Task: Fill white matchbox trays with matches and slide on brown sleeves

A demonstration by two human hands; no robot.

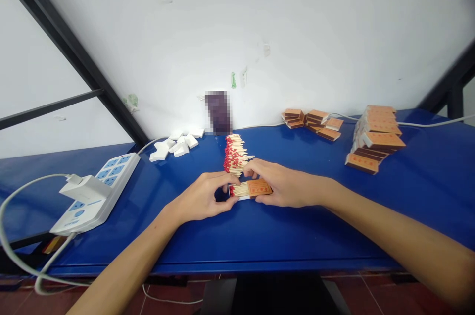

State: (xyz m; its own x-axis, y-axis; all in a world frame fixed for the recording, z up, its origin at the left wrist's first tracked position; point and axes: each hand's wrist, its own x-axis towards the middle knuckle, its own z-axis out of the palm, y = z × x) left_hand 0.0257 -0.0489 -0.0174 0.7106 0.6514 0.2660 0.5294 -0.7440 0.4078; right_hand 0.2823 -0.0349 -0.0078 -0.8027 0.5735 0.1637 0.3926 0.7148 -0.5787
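Observation:
Between my two hands lies a matchbox, its white tray (243, 197) filled with red-tipped matches and partly inside the orange sleeve (259, 187). My left hand (208, 196) pinches the tray's left end, thumb in front and fingers behind. Around the sleeve's right end my right hand (278, 183) is closed, thumb at the near side and fingers at the far side. Just behind the box is a long pile of loose matches (235, 154), red heads pointing left.
White trays (178, 144) lie in a heap at the back left. Several matchbox sleeves (313, 122) sit at the back right, and a larger stack of matchboxes (378, 136) stands farther right. A power strip (107, 191) with a plugged-in adapter and cables occupies the left side.

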